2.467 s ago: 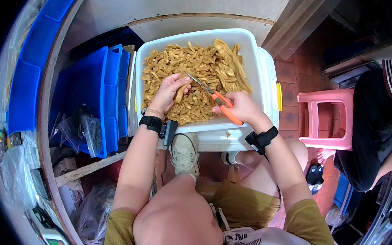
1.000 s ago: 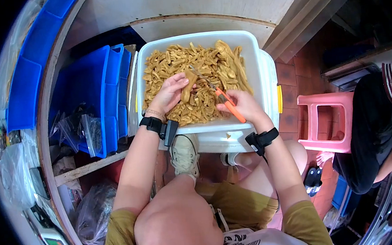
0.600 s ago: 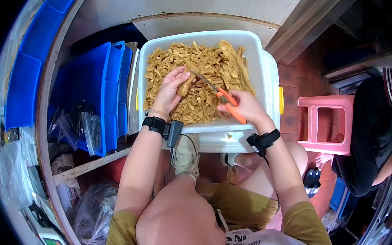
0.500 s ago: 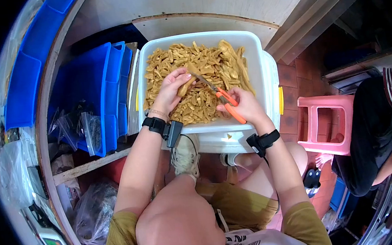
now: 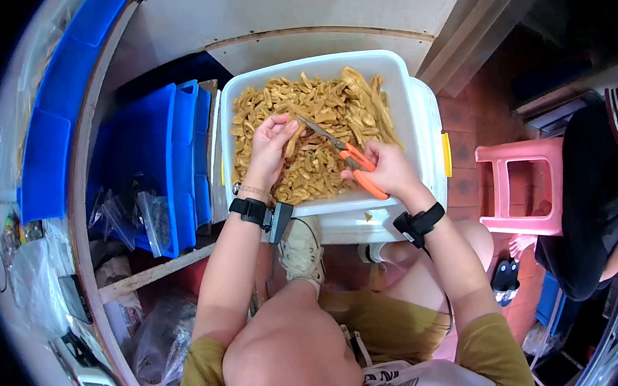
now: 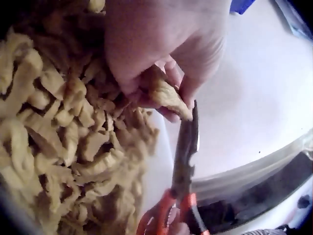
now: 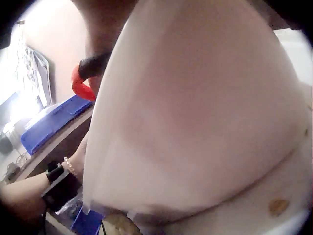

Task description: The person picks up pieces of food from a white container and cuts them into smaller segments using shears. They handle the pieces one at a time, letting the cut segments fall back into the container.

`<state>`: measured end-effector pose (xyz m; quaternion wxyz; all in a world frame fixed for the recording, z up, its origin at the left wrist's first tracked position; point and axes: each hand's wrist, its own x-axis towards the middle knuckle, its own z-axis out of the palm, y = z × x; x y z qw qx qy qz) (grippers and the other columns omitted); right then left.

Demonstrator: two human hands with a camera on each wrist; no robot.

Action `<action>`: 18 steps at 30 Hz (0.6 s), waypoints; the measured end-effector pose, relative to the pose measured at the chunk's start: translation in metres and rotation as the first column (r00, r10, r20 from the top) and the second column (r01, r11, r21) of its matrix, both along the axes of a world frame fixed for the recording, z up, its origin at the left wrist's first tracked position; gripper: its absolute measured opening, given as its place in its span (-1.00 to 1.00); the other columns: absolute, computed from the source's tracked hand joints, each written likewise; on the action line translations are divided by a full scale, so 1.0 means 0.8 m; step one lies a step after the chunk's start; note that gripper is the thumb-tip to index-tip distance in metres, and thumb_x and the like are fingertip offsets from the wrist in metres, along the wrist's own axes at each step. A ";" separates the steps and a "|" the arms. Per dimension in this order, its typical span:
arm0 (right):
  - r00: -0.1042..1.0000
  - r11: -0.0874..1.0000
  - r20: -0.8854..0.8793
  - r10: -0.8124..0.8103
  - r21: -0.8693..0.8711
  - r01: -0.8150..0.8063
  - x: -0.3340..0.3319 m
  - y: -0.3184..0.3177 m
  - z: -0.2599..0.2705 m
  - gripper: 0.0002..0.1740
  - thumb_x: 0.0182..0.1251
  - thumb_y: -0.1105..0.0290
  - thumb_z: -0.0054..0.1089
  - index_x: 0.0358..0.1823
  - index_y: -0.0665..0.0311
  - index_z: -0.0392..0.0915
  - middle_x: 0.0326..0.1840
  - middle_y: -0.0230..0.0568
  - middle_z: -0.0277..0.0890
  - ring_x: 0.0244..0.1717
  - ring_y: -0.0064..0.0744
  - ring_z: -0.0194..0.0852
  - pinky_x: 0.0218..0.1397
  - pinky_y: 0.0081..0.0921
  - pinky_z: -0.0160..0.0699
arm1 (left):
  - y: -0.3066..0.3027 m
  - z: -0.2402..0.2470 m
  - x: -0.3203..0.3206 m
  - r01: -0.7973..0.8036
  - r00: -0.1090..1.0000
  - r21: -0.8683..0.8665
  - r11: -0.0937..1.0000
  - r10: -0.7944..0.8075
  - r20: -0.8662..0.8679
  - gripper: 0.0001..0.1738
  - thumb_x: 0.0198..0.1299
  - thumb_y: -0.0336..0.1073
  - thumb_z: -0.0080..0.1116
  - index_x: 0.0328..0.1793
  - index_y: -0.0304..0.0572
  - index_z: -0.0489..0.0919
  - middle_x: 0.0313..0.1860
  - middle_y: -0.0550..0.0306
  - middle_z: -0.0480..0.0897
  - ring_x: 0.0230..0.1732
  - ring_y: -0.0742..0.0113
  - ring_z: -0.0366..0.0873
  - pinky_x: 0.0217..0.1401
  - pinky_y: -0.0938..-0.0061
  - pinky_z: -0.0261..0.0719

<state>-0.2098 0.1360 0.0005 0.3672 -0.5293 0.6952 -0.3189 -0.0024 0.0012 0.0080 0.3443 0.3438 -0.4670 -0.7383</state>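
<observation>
My left hand (image 5: 268, 149) pinches a tan, wrinkled food strip (image 6: 168, 97) between thumb and fingers over the tub. Scissors with orange handles (image 5: 356, 163) are gripped in my right hand (image 5: 391, 170). Their metal blades (image 6: 183, 156) point up toward the left fingertips, right at the strip's end in the left wrist view. Below both hands, cut tan pieces (image 5: 312, 182) fill much of the white plastic tub (image 5: 405, 133). Longer uncut strips (image 5: 368, 107) lie along its right side. In the right wrist view the tub wall hides most of the right hand and the blades.
Blue crates (image 5: 134, 164) stand on a shelf to the left. Under the tub is a white lid with a yellow clip (image 5: 447, 154). A pink stool (image 5: 522, 189) stands on the tiled floor at right, beside another seated person (image 5: 582, 206). A small scrap (image 7: 279, 207) lies outside the tub.
The broad strip in my left hand has turned and shows narrower, with less of it above the fingertips. The scissors stay beside it, blades closer together. The whole head view has shifted slightly.
</observation>
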 end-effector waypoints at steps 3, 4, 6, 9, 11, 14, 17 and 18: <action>0.999 1.000 -0.037 0.000 -0.030 -0.001 -0.002 0.001 0.002 -0.41 -0.19 0.06 0.61 -0.54 0.25 0.30 -0.68 -0.45 0.26 -0.63 -0.63 0.11 -0.57 -0.56 0.19 | -0.003 0.001 -0.001 -0.091 0.996 0.014 0.996 0.091 -0.019 -0.83 0.24 -0.45 0.18 -0.08 -0.25 0.46 -0.13 0.05 0.67 -0.17 0.41 0.63 -0.03 0.60 0.56; 1.000 0.999 -0.026 0.009 -0.035 -0.010 -0.003 0.000 0.000 -0.40 -0.19 0.06 0.61 -0.55 0.25 0.30 -0.69 -0.44 0.25 -0.63 -0.61 0.11 -0.56 -0.55 0.20 | -0.003 0.001 -0.001 -0.074 0.997 0.012 0.997 0.074 -0.026 -0.84 0.23 -0.46 0.18 -0.09 -0.25 0.47 -0.13 0.07 0.67 -0.16 0.43 0.62 -0.03 0.60 0.56; 1.000 0.999 -0.009 0.011 -0.045 -0.012 -0.002 -0.001 -0.001 -0.40 -0.19 0.05 0.61 -0.56 0.25 0.31 -0.69 -0.43 0.25 -0.62 -0.60 0.11 -0.55 -0.54 0.21 | -0.004 0.000 0.000 -0.051 0.998 0.005 0.999 0.051 -0.027 -0.84 0.22 -0.47 0.18 -0.11 -0.24 0.47 -0.14 0.08 0.67 -0.15 0.45 0.62 -0.03 0.61 0.56; 1.000 0.992 0.016 -0.013 -0.128 0.015 0.004 0.000 0.001 -0.39 -0.19 0.01 0.59 -0.59 0.27 0.31 -0.70 -0.42 0.22 -0.62 -0.56 0.11 -0.53 -0.49 0.23 | 0.009 -0.009 -0.010 0.099 0.995 -0.061 0.993 -0.097 0.030 -0.84 0.18 -0.52 0.22 -0.16 -0.23 0.48 -0.17 0.16 0.64 -0.14 0.51 0.58 -0.03 0.64 0.54; 0.999 0.997 -0.015 -0.034 -0.070 0.033 0.002 0.003 0.008 -0.39 -0.20 -0.04 0.58 -0.61 0.27 0.34 -0.70 -0.42 0.23 -0.62 -0.54 0.13 -0.51 -0.47 0.23 | 0.016 -0.007 -0.016 0.074 0.996 -0.100 0.992 -0.068 0.063 -0.88 0.21 -0.49 0.19 -0.19 -0.19 0.47 -0.19 0.15 0.65 -0.18 0.51 0.59 -0.07 0.63 0.54; 0.999 1.000 -0.048 -0.017 0.014 0.018 -0.004 0.002 0.014 -0.39 -0.22 -0.05 0.58 -0.59 0.27 0.37 -0.69 -0.41 0.25 -0.62 -0.55 0.15 -0.52 -0.49 0.23 | 0.009 0.001 -0.014 0.060 0.992 -0.096 0.994 -0.048 0.120 -0.86 0.19 -0.51 0.21 -0.19 -0.22 0.48 -0.21 0.16 0.65 -0.18 0.52 0.58 -0.06 0.64 0.55; 0.999 1.000 -0.034 -0.011 0.009 0.012 -0.004 0.001 0.013 -0.39 -0.24 -0.06 0.58 -0.59 0.26 0.37 -0.69 -0.40 0.26 -0.62 -0.55 0.14 -0.52 -0.51 0.22 | 0.006 0.006 -0.011 0.045 0.984 -0.115 0.992 -0.024 0.177 -0.85 0.16 -0.53 0.23 -0.18 -0.26 0.49 -0.23 0.17 0.64 -0.19 0.54 0.58 -0.05 0.66 0.55; 0.999 1.000 -0.030 -0.019 0.010 0.019 -0.005 0.001 0.014 -0.39 -0.24 -0.06 0.58 -0.59 0.26 0.37 -0.69 -0.40 0.26 -0.62 -0.55 0.14 -0.52 -0.51 0.22 | 0.006 0.008 -0.010 0.038 0.979 -0.129 0.991 -0.011 0.203 -0.85 0.16 -0.53 0.23 -0.18 -0.26 0.50 -0.24 0.17 0.64 -0.19 0.54 0.58 -0.06 0.67 0.56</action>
